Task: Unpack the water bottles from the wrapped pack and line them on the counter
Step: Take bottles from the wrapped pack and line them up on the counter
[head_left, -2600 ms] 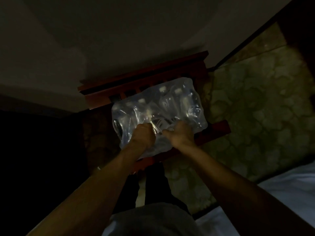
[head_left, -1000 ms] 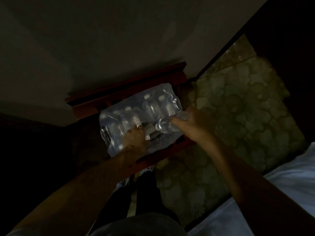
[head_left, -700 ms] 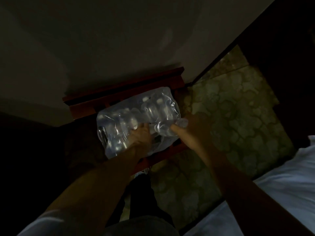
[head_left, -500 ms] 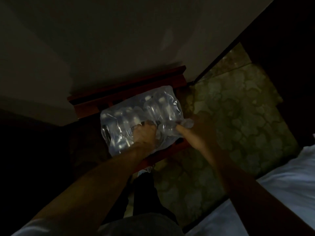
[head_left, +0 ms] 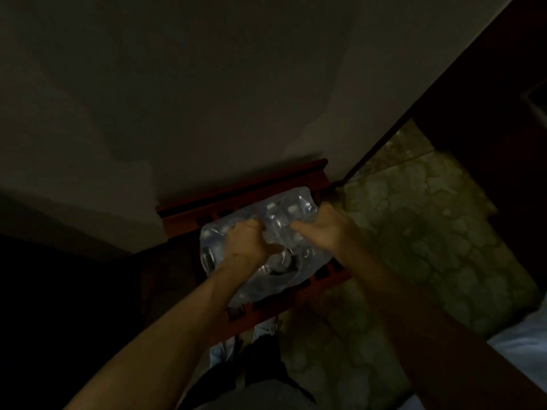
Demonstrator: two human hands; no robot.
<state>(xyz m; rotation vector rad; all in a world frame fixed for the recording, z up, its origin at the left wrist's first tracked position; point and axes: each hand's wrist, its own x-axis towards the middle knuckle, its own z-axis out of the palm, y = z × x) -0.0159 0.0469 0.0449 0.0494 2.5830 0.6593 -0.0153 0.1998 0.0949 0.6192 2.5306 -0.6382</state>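
Observation:
A pack of water bottles in clear plastic wrap [head_left: 284, 229] lies on a low red-brown wooden stand [head_left: 322, 279] against the wall. Several white-capped bottles show dimly through the film. My left hand [head_left: 244, 242] is closed on the wrap at the pack's middle left. My right hand [head_left: 322, 229] grips the film at the pack's upper right. The two hands are close together, with the wrap bunched between them. The scene is very dark, so the tear in the wrap is hard to make out.
A pale wall [head_left: 207, 99] rises behind the stand. Patterned stone floor [head_left: 429, 232] spreads to the right. A white bed edge [head_left: 527, 347] sits at the lower right, dark furniture [head_left: 497, 113] at the upper right. My legs stand just in front of the stand.
Both hands have shifted up the pack. My right hand moved from the pack's lower right edge to its upper right, and the left hand rose to the middle. The wrap is bunched more.

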